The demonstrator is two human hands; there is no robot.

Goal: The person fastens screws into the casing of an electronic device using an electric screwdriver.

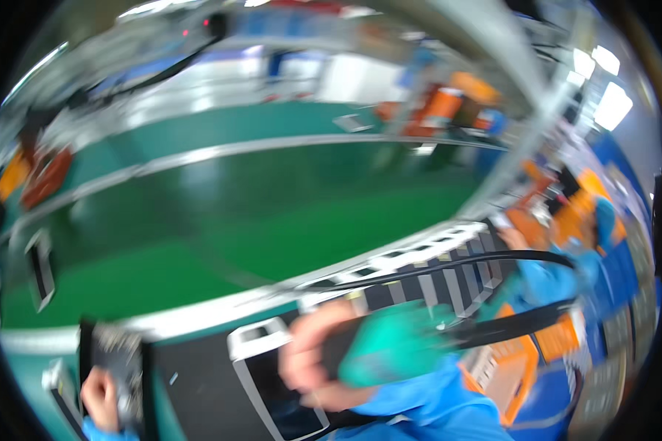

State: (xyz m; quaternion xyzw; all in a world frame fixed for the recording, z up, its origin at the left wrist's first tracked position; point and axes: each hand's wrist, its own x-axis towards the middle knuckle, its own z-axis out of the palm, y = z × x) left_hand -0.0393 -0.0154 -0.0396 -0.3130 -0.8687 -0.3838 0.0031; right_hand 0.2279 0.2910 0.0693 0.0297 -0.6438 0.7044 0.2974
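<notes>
At the lower left, my left hand (101,398) is over a dark tray (148,397) of small silvery pieces, too blurred to name. Its fingers are curled together, and what they may hold is hidden. My right hand (312,360) is wrapped round the dark end of a green corded power tool (393,342). The tool lies sideways, a thick black cord leaving its right end. Just below and left of this hand, a white-framed unit with a dark panel (272,389) rests on a black mat (198,389).
Several similar white-and-dark units (434,283) stand in a row at the right. Beyond runs a green conveyor belt (272,198) with a pale rail. A co-worker's blue sleeve (559,279) and orange trays (507,375) are at the right. A black cable (449,263) arches over the row.
</notes>
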